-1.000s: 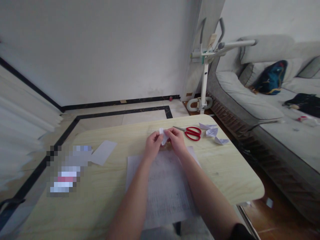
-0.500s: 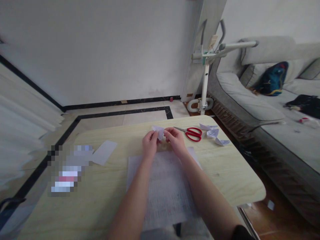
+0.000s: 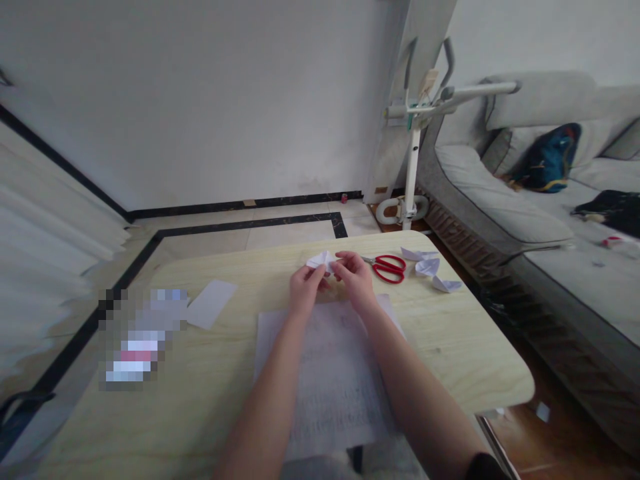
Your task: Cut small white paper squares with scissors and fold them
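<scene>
Between both hands, above the far half of the table, is a small piece of folded white paper (image 3: 320,260). My left hand (image 3: 304,287) pinches its near left side with the thumb on top. On the right side, my right hand (image 3: 354,275) grips it between thumb and fingers. Red-handled scissors (image 3: 389,268) lie just right of my right hand, their blades partly hidden behind it. Under my forearms is a large printed sheet (image 3: 340,373). The fingertips beneath the folded paper are mostly hidden.
Several small folded paper pieces (image 3: 427,268) lie at the table's far right. A plain white slip (image 3: 213,304) and a blurred-out item (image 3: 143,340) are on the left of the wooden table (image 3: 450,347). Beyond the table's right edge stands a grey sofa (image 3: 505,200); exercise equipment (image 3: 412,160) is behind.
The folded paper has been opened wider and now shows a broader, fan-like shape. My right hand's fingers have shifted up and over its right side.
</scene>
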The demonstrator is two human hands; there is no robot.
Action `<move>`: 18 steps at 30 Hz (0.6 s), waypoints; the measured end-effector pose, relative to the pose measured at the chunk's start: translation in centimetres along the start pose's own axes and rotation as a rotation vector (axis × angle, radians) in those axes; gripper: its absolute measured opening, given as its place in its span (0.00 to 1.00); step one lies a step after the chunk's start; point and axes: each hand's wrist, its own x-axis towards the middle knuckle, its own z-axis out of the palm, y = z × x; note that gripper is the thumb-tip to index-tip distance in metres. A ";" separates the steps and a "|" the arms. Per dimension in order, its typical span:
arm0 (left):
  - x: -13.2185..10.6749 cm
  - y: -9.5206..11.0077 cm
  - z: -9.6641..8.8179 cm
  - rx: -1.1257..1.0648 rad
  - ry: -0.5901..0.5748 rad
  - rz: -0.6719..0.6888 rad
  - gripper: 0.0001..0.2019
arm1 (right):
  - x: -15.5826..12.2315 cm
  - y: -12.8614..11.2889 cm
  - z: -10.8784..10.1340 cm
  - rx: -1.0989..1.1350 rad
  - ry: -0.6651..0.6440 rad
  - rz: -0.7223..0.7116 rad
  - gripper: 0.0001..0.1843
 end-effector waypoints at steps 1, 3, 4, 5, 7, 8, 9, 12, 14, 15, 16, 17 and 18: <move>0.0 0.0 0.0 -0.018 -0.013 -0.011 0.13 | 0.0 0.0 -0.1 0.002 0.003 -0.002 0.12; 0.0 -0.1 0.0 -0.043 -0.041 -0.016 0.14 | 0.0 -0.1 -0.1 -0.008 -0.004 -0.009 0.09; 0.0 -0.1 0.0 -0.046 -0.050 -0.014 0.14 | 0.0 -0.1 -0.2 -0.013 -0.012 -0.012 0.08; 0.0 0.0 0.0 -0.042 -0.050 -0.011 0.14 | 0.0 -0.1 -0.2 -0.015 -0.020 -0.016 0.08; 0.0 0.1 0.0 -0.017 -0.027 -0.005 0.15 | 0.0 -0.1 -0.2 -0.011 -0.034 -0.025 0.08; -0.1 0.2 -0.1 -0.002 -0.010 -0.002 0.16 | 0.0 -0.1 -0.2 -0.010 -0.041 -0.029 0.08; -0.1 0.3 -0.1 0.013 0.005 0.003 0.16 | 0.0 -0.2 -0.2 -0.011 -0.047 -0.030 0.08; -0.2 0.7 0.0 0.038 0.028 0.011 0.17 | -0.2 -0.5 -0.1 -0.022 -0.045 -0.019 0.08; -0.3 0.7 0.0 0.031 0.036 -0.003 0.17 | -0.3 -0.7 0.0 -0.026 -0.063 -0.009 0.10; -0.3 0.7 0.0 0.025 0.038 -0.011 0.17 | -0.3 -0.7 0.0 -0.024 -0.082 -0.006 0.12; -0.3 0.7 0.0 0.019 0.036 -0.017 0.17 | -0.3 -0.8 0.1 -0.019 -0.104 -0.004 0.13; -0.3 0.6 0.0 0.013 0.030 -0.022 0.17 | -0.3 -0.8 0.1 -0.014 -0.126 -0.002 0.14; -0.2 0.5 0.0 0.005 0.021 -0.024 0.17 | -0.3 -0.7 0.1 -0.009 -0.141 0.000 0.14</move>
